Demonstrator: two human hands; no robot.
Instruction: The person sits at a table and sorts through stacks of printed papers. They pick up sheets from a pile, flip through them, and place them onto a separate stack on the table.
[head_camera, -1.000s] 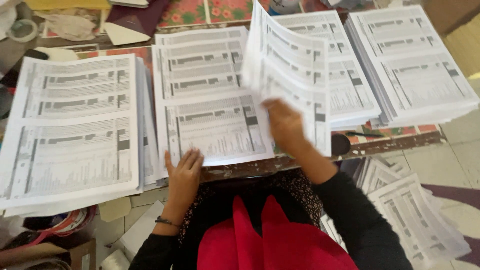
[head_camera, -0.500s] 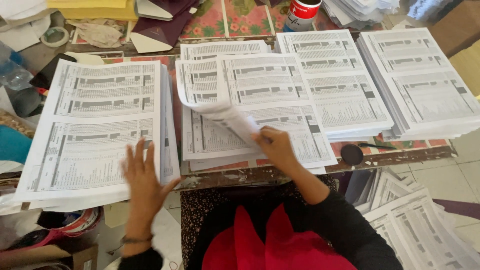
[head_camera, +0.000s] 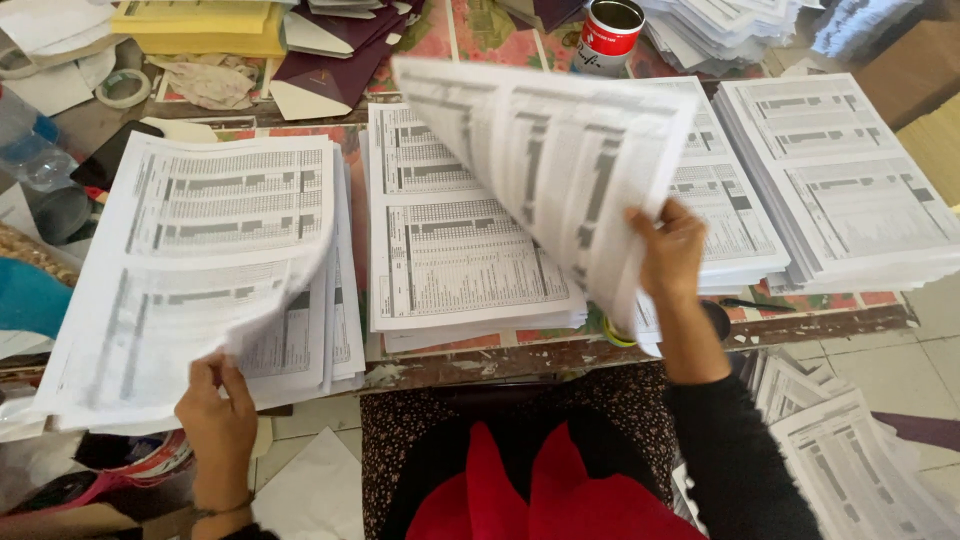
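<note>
While the person's red-and-black lap fills the bottom of the view, the left hand (head_camera: 218, 412) pinches the near edge of a printed sheet (head_camera: 190, 300) between thumb and fingers, lifting that corner off the left stack (head_camera: 225, 195); the sheet curls up and away from the hand, its far part lying over the pile. Across the lap, the right hand (head_camera: 668, 250) is raised above the table edge (head_camera: 500, 352), fingers closed on the lower right edge of a bundle of printed sheets (head_camera: 545, 150). The bundle fans up and to the left from that hand, tilted, hanging over the middle stack (head_camera: 455, 250) and hiding part of the stack to its right (head_camera: 735, 225). On the floor to the right of the lap lie loose printed pages (head_camera: 850, 470). A small dark round lid (head_camera: 716, 318) sits at the table edge just below the right wrist. Farther right stands another stack of printed pages (head_camera: 850, 185). Beyond the stacks are a red and white can (head_camera: 608, 35), maroon folders (head_camera: 330, 50), a yellow pad (head_camera: 195, 25), a roll of tape (head_camera: 123, 88) and a crumpled cloth (head_camera: 208, 78). A clear plastic bottle (head_camera: 30, 145) lies at the far left.
</note>
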